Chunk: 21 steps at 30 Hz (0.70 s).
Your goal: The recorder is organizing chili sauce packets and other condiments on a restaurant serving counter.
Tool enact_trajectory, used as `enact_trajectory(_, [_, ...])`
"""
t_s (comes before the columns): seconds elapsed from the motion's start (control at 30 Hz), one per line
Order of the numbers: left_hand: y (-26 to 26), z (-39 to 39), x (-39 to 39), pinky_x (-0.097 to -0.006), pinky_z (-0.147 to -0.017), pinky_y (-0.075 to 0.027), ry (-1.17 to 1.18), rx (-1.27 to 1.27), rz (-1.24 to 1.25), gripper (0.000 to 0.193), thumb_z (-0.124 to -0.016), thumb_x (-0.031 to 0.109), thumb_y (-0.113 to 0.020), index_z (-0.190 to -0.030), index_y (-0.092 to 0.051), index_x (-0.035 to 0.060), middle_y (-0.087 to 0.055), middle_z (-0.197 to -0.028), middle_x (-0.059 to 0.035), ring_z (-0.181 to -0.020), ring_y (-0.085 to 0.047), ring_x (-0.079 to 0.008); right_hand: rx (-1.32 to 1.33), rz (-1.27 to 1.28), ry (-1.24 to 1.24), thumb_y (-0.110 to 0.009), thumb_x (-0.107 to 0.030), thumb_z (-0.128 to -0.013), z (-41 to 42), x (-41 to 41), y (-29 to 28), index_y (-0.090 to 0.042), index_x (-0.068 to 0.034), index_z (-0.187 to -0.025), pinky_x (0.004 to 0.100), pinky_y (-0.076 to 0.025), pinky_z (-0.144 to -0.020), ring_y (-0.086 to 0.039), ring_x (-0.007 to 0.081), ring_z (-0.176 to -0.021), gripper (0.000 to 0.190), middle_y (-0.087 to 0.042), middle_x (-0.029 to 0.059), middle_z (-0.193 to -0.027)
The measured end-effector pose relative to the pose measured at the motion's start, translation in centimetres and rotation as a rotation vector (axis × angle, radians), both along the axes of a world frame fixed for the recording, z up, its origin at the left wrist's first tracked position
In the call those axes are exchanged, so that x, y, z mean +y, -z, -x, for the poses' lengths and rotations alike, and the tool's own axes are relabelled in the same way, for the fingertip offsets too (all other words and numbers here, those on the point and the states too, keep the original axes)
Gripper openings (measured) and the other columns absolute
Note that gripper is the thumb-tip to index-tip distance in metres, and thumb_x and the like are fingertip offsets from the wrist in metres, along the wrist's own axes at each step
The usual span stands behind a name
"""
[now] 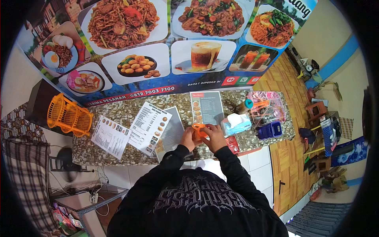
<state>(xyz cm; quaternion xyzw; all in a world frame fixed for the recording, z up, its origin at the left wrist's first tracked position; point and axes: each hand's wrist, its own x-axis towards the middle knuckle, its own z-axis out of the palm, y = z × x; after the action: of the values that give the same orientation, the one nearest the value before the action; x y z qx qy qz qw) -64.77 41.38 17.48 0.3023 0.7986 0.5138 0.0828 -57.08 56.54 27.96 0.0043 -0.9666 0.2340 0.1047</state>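
Both of my hands meet over the near middle of a pebble-patterned counter (106,160). My left hand (189,139) grips a small container with an orange rim (199,126) from its left side. On its right side, the fingers of my right hand (215,137) touch the orange part. What the container holds cannot be made out. Just beyond lies a grey printed menu sheet (211,105). A pack of tissues (237,124) is right of my right hand, with a red packet (232,144) nearer to me. Left of my hands are a grey sheet (174,130) and a white menu sheet (150,127).
An orange plastic basket rack (69,115) stands at the counter's left end, beside another menu sheet (111,136). To the right are a jar with a teal lid (248,103), a pink-patterned tray (284,109) and a dark blue basket (269,130). A food banner (183,80) rises behind.
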Motion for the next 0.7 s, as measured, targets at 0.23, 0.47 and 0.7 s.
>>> enact_trajectory(0.23, [0.9, 0.5, -0.2, -0.0445, -0.092, -0.049, 0.015, 0.014, 0.064, 0.061, -0.07, 0.023, -0.086, -0.12, -0.057, 0.0024, -0.057, -0.116, -0.0179, -0.108, -0.057, -0.0365, -0.038, 0.143, 0.107, -0.08, -0.017, -0.073, -0.2, -0.5, 0.6, -0.06, -0.006, -0.114, 0.0439, -0.046, -0.095, -0.054, 0.037, -0.107, 0.047, -0.062, 0.0147, -0.119])
enact_trajectory(0.47, [-0.7, 1.0, -0.1, -0.0416, -0.086, -0.053, 0.088, -0.184, 0.109, 0.056, -0.069, 0.023, -0.086, -0.114, -0.06, 0.0027, -0.064, -0.102, -0.0154, -0.096, -0.064, -0.0342, 0.102, 0.082, 0.123, -0.082, -0.022, -0.071, 0.0, -0.3, 1.7, -0.062, -0.003, -0.117, 0.0435, -0.046, -0.092, -0.055, 0.0356, -0.103, 0.053, -0.063, 0.0138, -0.113])
enact_trajectory(0.7, [-2.0, 1.2, -0.2, -0.0435, -0.083, -0.055, 0.062, -0.089, 0.135, 0.06, -0.069, 0.023, -0.084, -0.12, -0.06, 0.0045, -0.069, -0.105, -0.0191, -0.097, -0.067, -0.0382, 0.022, -0.057, 0.261, -0.084, -0.037, -0.069, 0.7, -1.1, 0.8, -0.063, -0.003, -0.109, 0.0432, -0.046, -0.085, -0.055, 0.0335, -0.095, 0.056, -0.06, 0.012, -0.099])
